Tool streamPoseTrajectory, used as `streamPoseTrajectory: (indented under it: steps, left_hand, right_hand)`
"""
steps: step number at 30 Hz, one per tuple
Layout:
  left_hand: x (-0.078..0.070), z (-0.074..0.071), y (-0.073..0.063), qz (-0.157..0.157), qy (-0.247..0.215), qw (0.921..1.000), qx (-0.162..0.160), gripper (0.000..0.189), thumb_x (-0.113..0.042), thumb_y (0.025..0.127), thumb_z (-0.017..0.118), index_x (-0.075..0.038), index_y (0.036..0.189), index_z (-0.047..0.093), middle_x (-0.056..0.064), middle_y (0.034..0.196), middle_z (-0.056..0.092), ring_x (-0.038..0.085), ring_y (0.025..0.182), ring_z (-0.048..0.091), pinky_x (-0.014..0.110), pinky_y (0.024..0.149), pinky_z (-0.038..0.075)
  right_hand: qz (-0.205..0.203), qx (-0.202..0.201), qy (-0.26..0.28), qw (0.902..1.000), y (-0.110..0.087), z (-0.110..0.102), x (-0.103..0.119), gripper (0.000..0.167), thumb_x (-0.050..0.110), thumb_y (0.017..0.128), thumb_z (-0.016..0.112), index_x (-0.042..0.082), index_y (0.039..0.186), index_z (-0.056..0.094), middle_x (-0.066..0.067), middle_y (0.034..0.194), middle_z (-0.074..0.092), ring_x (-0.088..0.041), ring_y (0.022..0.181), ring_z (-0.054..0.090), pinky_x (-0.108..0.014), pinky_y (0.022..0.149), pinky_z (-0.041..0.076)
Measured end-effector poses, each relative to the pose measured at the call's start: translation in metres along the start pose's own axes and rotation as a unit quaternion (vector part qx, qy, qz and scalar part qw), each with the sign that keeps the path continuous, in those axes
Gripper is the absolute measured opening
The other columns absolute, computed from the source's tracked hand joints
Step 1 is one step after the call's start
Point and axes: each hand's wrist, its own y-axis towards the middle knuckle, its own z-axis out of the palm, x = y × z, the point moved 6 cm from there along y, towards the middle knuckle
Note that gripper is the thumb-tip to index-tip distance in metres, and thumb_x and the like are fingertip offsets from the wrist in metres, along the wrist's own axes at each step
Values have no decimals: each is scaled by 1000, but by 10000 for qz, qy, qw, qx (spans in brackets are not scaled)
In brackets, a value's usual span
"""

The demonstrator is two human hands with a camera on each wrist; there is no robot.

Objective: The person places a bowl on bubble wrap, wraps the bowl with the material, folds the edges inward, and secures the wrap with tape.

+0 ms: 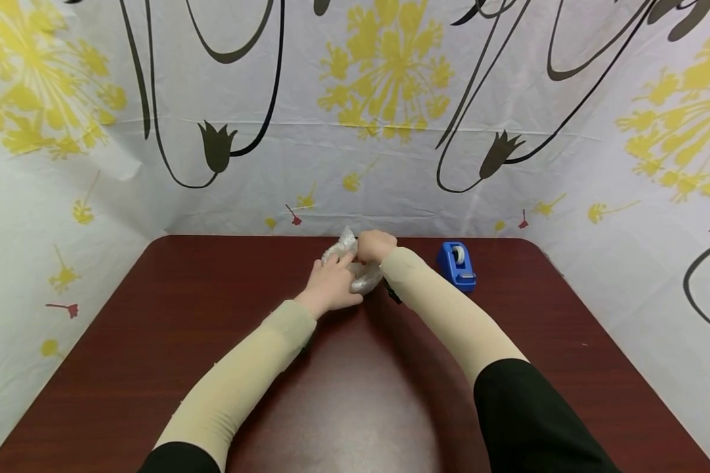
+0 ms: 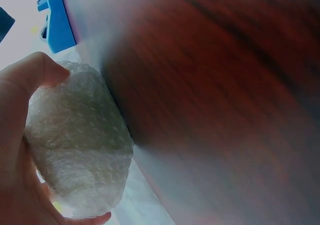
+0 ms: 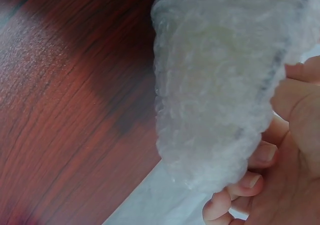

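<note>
A bundle of clear bubble wrap, rounded and tapering, stands at the far middle of the table. What it wraps is hidden. My left hand grips its left side; in the left wrist view the thumb lies over one end of the wrap and the other fingers curl round behind it. On the upper right side, my right hand is curled at the wrap. The right wrist view shows bent fingers against the edge of the bubble wrap, with the thumb and forefinger pinching a fold of it.
A blue tape dispenser with a roll of tape stands right of the bundle, close to my right forearm. The dark red wooden table ends just beyond the bundle, where a white patterned sheet hangs.
</note>
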Motion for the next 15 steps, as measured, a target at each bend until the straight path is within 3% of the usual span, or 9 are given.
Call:
streamPoseTrajectory:
  steps: [9, 15]
  left_hand:
    - [-2, -5, -2, -295, 36, 9991, 300, 35, -53, 85, 62, -22, 95, 76, -3, 159, 22, 27, 132, 33, 55, 97, 36]
    - [-1, -4, 0, -414, -22, 9980, 468, 39, -54, 85, 62, -21, 99, 75, 0, 156, 28, 27, 134, 32, 56, 100, 33]
  right_hand:
    - [-27, -254, -69, 9996, 2, 2, -1, 28, 37, 93, 63, 14, 80, 69, -3, 81, 65, -19, 70, 56, -35, 63, 44]
    - [-65, -390, -159, 9991, 6, 4, -1, 26, 41, 90, 66, 15, 85, 69, -2, 83, 65, -20, 76, 60, -38, 68, 49]
